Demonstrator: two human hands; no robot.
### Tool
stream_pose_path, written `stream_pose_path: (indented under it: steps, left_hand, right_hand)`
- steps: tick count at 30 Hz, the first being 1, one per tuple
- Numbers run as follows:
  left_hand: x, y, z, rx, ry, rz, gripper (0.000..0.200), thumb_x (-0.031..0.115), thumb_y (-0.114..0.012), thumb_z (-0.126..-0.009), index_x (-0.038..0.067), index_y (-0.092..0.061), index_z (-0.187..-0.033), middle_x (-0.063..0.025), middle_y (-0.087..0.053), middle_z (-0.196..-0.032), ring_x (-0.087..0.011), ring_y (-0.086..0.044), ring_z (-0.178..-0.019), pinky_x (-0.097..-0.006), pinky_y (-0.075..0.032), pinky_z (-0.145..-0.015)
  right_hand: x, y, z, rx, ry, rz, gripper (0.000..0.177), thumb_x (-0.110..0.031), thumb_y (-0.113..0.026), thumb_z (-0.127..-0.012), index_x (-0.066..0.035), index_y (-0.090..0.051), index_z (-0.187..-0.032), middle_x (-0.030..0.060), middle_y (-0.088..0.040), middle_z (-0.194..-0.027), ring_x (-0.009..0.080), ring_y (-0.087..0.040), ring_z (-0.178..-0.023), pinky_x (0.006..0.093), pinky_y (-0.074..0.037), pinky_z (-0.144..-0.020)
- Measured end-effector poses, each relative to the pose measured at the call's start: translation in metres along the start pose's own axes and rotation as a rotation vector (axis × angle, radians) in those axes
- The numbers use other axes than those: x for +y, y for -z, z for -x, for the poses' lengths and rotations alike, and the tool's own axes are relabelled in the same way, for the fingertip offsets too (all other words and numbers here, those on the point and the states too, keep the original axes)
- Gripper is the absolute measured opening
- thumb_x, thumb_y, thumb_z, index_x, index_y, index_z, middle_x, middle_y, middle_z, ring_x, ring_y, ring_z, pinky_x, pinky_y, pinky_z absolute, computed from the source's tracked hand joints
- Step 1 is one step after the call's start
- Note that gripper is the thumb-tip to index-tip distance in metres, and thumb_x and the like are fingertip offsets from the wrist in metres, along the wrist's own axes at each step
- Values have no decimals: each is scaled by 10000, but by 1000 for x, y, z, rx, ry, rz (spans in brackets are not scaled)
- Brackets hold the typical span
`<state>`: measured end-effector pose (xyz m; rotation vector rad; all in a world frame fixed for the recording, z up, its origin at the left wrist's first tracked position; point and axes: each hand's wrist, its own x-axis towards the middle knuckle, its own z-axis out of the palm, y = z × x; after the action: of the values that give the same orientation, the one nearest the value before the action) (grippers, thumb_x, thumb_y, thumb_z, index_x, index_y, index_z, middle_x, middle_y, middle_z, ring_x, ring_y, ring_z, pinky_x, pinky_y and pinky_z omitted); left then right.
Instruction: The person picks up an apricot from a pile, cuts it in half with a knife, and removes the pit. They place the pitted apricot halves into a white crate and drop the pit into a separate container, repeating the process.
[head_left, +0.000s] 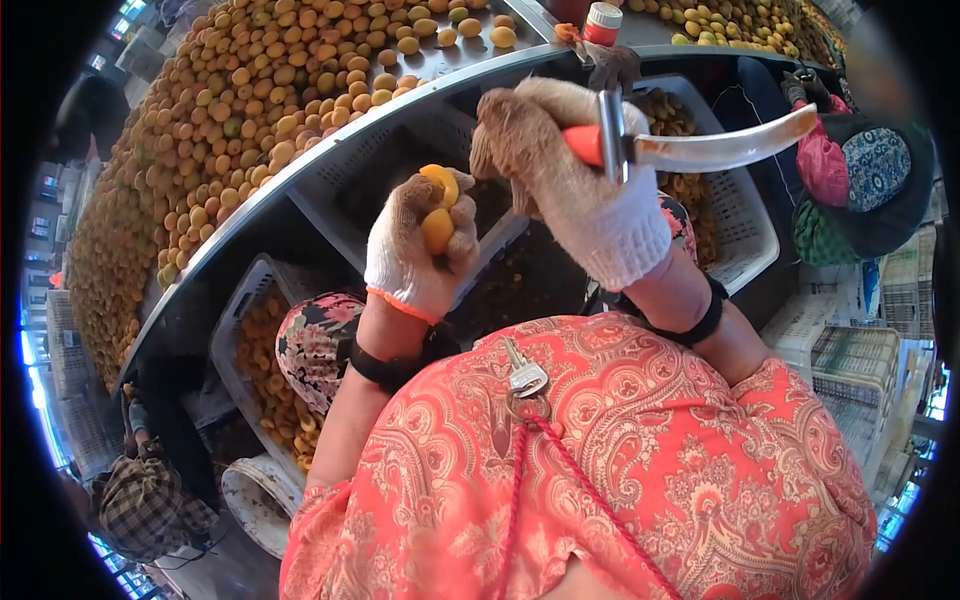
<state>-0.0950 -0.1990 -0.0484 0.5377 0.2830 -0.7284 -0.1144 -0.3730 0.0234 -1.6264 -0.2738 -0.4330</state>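
Note:
My left hand (pixel 420 240), in a stained white and brown glove, is closed around a cut yellow-orange apricot (pixel 438 229), whose pieces show between the thumb and fingers. To its right and a little higher, my right hand (pixel 575 170), gloved alike, grips a curved knife (pixel 720 150) by its red handle. The blade points right, away from the fruit. Both hands are raised over dark crates (pixel 390 170) below the metal table edge, and they are apart. The fingertips of my right hand are curled; anything between them is hidden.
Whole apricots (pixel 260 80) are heaped on the metal table. Crates of cut fruit stand at lower left (pixel 270 370) and right (pixel 735 200). A white-capped bottle (pixel 602 24) is at the top. Co-workers sit at right (pixel 860 180) and lower left (pixel 150 505). A bucket (pixel 260 500) stands lower left.

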Motion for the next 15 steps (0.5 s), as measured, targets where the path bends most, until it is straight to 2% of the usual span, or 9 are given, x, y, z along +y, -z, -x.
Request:
stream_pose_path:
  steps: [2, 4, 6, 7, 8, 9, 11, 13, 15]
  left_hand:
    - [-4, -5, 0, -35, -83, -55, 309, 265, -617, -926, 67, -585, -1161, -63, -582, -824, -126, -568, -671, -232, -440, -525]
    - [-5, -6, 1, -58, -131, -93, 327, 276, -620, -931, 92, -587, -1199, -56, -589, -853, -124, -569, -670, -228, -446, -529]
    - [-3, -1, 1, -119, -114, -109, 333, 277, -619, -943, 116, -584, -1232, -39, -594, -872, -120, -574, -678, -221, -451, -534]
    - [-3, -3, 1, -119, -112, -113, 333, 277, -619, -943, 116, -584, -1232, -39, -594, -872, -120, -574, -678, -221, -451, -534]
    - [-4, -9, 1, -25, -117, -86, 320, 278, -616, -943, 120, -585, -1219, -32, -595, -876, -116, -574, -675, -219, -446, -531]
    - [-6, -12, 1, 69, -124, -55, 307, 279, -613, -943, 123, -586, -1207, -25, -595, -880, -112, -574, -672, -216, -441, -528]
    - [-6, -11, -1, 73, -140, -88, 292, 281, -600, -951, 122, -582, -1196, -23, -596, -882, -104, -574, -668, -213, -429, -515]
    - [-5, -6, -3, 79, -155, -121, 277, 283, -587, -959, 122, -578, -1185, -21, -597, -884, -96, -573, -663, -209, -417, -503]
    - [-3, -1, -3, -25, -205, -260, 265, 297, -562, -977, 116, -568, -1170, -16, -598, -882, -85, -572, -663, -203, -389, -476]
  right_hand:
    - [0, 4, 2, -13, -50, -15, 189, -181, -667, -967, -7, -708, -906, 15, -663, -700, 63, -585, -606, 243, -465, -518]
    - [5, 2, 1, -12, -322, -284, 188, -187, -672, -966, -10, -709, -914, 1, -666, -707, 52, -584, -613, 231, -463, -521]
    - [10, 3, 0, -32, -348, -294, 195, -195, -674, -966, -9, -711, -921, -8, -665, -709, 44, -587, -628, 218, -456, -523]
    - [12, 5, -1, -71, -413, -349, 192, -193, -677, -964, -10, -713, -919, -6, -666, -711, 40, -585, -630, 210, -449, -520]
    - [13, 5, -1, -108, -480, -404, 189, -192, -679, -962, -11, -715, -918, -4, -668, -713, 36, -582, -631, 203, -441, -517]
    - [14, 3, 1, -107, -481, -405, 189, -192, -679, -962, -11, -715, -918, -4, -668, -713, 36, -582, -631, 203, -441, -517]
    - [14, -4, 2, -42, -380, -306, 197, -199, -678, -962, -15, -719, -904, -4, -667, -710, 34, -577, -622, 197, -426, -507]
    - [15, -5, -2, -57, -397, -301, 205, -206, -678, -962, -15, -720, -899, -5, -667, -708, 35, -576, -619, 200, -427, -509]
    - [14, -6, -5, -71, -414, -295, 214, -214, -677, -962, -16, -721, -894, -7, -667, -707, 36, -574, -615, 203, -428, -512]
